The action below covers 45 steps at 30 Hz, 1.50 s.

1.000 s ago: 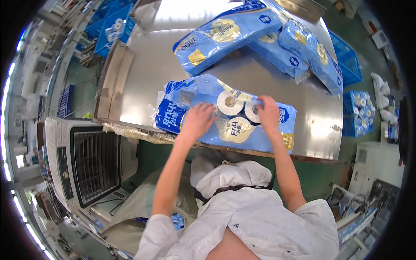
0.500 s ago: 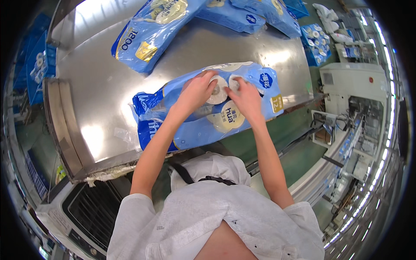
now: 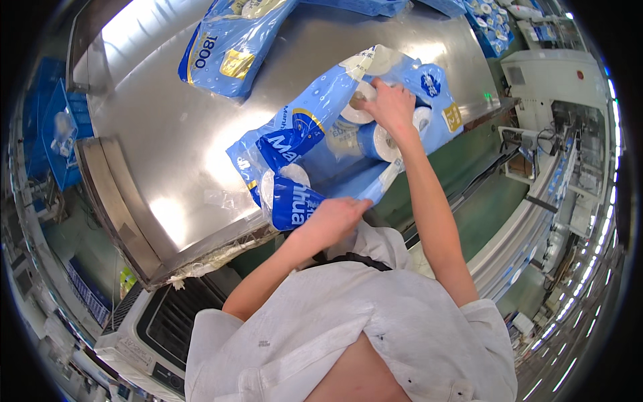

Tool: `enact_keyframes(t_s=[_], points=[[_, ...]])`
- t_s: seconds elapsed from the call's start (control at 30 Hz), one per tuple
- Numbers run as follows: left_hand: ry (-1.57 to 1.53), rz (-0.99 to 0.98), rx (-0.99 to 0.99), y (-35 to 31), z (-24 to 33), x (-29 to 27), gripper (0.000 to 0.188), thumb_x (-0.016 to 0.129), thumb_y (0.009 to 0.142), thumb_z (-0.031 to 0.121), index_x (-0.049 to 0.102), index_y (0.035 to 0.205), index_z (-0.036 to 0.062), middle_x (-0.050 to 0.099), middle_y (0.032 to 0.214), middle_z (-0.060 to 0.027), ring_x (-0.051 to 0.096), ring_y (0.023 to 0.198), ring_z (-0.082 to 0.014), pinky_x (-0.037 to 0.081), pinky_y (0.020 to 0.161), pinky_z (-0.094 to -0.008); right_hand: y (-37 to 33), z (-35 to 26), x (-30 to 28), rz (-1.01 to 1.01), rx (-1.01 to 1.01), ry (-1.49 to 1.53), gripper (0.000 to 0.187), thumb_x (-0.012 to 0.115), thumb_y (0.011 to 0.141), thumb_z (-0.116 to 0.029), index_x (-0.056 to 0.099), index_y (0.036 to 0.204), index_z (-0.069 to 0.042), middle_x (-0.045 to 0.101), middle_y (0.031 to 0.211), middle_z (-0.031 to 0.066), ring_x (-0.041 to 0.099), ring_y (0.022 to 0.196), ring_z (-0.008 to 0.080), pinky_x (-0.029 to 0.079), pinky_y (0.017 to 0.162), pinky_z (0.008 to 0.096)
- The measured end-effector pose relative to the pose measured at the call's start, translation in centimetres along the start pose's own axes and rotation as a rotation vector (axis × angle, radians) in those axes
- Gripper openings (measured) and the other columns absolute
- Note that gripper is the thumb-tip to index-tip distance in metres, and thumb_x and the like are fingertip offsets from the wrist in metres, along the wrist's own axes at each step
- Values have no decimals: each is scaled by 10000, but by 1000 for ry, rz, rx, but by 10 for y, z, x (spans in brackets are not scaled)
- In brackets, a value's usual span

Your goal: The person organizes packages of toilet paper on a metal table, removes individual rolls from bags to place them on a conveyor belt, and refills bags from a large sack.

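Observation:
A blue plastic package (image 3: 295, 127) lies at the near edge of the metal table, torn wide along its side. Several white toilet paper rolls show inside, one of them (image 3: 384, 143) in a blue sleeve of film. My left hand (image 3: 335, 220) is closed on the near edge of the torn film and holds it out toward my body. Inside the opening, my right hand (image 3: 394, 107) has its fingers curled on a toilet paper roll (image 3: 359, 111) at the far side; part of that roll is hidden by the hand. Another roll (image 3: 293, 175) sits at the package's left end.
The metal table (image 3: 161, 154) has a raised rim (image 3: 110, 194) at its left. A second blue package (image 3: 234, 50) lies farther back, with more behind it. Blue crates (image 3: 492, 30) of rolls stand at the far right and left. White machinery (image 3: 546, 74) is on the right.
The package has gone from a small hole to a wide opening. My left hand has moved off the rolls down to the near film edge. My right hand has moved slightly farther away.

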State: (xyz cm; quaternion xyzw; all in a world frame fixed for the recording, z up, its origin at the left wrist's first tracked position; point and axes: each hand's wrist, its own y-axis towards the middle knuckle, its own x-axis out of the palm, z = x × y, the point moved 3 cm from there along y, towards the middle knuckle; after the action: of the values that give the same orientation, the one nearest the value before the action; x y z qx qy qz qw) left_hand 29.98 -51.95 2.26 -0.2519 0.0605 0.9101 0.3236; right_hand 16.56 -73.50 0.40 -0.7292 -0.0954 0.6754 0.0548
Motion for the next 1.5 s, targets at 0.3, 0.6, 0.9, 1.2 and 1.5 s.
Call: enact_keyframes(t_s=[0.3,0.6,0.9,1.2,1.5], points=[[739,-129,-174,-6,-37,-99,444,644,776,-16,657,1183,162,610,1211,-38,612,1144,-267,552,794,-365,-15,10,-27,151,-134,202,503,761,744,-415,685,1156,-135,613,1096,197,575,1077,365,470,940,433],[858,-588,-210,39,-119,-112,321,682,793,141,666,1114,146,697,1012,-136,672,948,-353,557,807,-455,-144,158,-76,430,-56,1046,468,850,756,-203,649,1148,-44,580,1010,77,579,913,193,494,839,313],[1139,-171,-8,93,-220,-185,487,652,944,490,688,1141,47,712,1050,-196,672,945,-280,533,841,-417,-198,359,-10,583,332,1255,494,784,784,-404,647,1179,-140,588,1122,89,614,1020,266,513,884,367],[449,454,68,349,79,-60,387,737,902,225,615,1181,-13,712,940,-205,689,820,-279,562,693,-398,-321,529,4,1119,766,1278,434,826,764,-247,660,1139,-106,547,988,69,583,900,205,491,822,330],[57,-716,554,525,346,510,173,704,917,105,651,1030,-14,642,693,-42,579,589,-76,494,555,-258,-526,532,45,1639,1887,360,457,833,709,-195,684,1123,-72,590,1069,137,614,992,314,511,861,419]])
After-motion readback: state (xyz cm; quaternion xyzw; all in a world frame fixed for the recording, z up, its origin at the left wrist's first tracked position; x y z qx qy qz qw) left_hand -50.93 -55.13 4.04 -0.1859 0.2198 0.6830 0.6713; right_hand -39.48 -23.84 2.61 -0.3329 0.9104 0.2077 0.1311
